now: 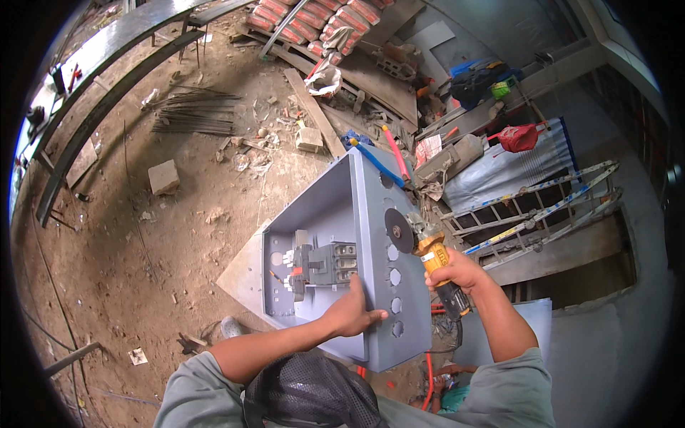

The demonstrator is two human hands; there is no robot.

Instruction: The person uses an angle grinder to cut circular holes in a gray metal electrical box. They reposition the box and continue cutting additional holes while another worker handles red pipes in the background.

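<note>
A grey metal electrical box [364,207] stands in front of me, its open face turned to the left. Several round holes run down its right side panel. Inside sits a dark grey circuit breaker [322,265] with terminals on its ends. My left hand [354,314] grips the box's front rim, thumb on the holed side and a finger reaching toward the breaker. In my right hand [457,274] is a yellow and black angle grinder [432,258]. Its dark disc [400,230] is close to the holed panel; whether they touch I cannot tell.
Ladders [542,221] lie at the right beside a rectangular floor opening [592,264]. Stacked red-and-white sacks [321,25] stand at the back. Thin rods [196,113] and a block [164,177] lie on the dirt floor. Another person's arm [457,369] shows low down, near orange tubing [429,378].
</note>
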